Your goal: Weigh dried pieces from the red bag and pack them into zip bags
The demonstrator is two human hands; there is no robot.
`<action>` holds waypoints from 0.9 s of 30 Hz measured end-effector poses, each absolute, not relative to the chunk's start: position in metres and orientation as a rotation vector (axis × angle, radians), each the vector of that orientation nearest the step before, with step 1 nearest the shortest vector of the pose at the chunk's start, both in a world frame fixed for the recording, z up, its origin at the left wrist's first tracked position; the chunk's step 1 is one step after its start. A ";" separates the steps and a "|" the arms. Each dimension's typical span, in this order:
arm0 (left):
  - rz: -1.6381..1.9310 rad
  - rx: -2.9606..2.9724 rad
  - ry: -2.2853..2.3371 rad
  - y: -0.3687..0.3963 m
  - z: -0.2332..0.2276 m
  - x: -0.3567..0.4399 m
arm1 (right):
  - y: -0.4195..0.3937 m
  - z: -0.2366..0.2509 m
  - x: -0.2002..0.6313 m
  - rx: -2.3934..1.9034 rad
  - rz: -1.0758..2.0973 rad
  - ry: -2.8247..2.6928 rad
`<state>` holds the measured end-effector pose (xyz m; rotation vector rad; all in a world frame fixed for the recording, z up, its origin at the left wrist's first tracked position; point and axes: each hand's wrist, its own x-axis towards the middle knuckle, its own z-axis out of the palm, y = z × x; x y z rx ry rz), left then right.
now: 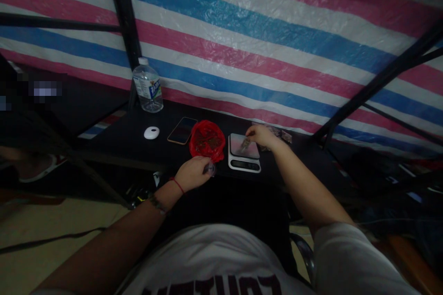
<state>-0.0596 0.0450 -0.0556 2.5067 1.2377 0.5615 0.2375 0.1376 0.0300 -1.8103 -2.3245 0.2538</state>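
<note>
Head view, looking down on one dark tabletop (pixel 131 140) against a red, white and blue striped woven tarp wall (pixel 263 32). Two bare hands in frame, both the wearer's own.

Left hand (pixel 192 173) at the near table edge, a red string around the wrist, fingers curled loosely around something small and clear; too dim to name it or to judge how firmly it is pinched. Just above and touching that hand, one crumpled red plastic bag (pixel 206 140), open at the top, dark small pieces inside.

Right hand (pixel 262 136) over the far right corner of one small white digital kitchen scale (pixel 244 152), fingertips pressed together on a small dark piece (pixel 244 144) lying against the scale's grey platform. Scale just right of the red bag, between the two hands. Behind the right hand, a few clear packets (pixel 282 134), count unclear.

Counted elsewhere on the table: one clear plastic water bottle with a white cap (pixel 148 86) standing upright at the back left; one small white oval puck (pixel 151 132); one dark smartphone (pixel 182 130) lying flat, just left of the bag.
</note>
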 end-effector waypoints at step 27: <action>0.548 2.497 1.250 0.046 -0.055 -0.060 | 0.135 0.035 0.238 -1.773 0.180 -2.270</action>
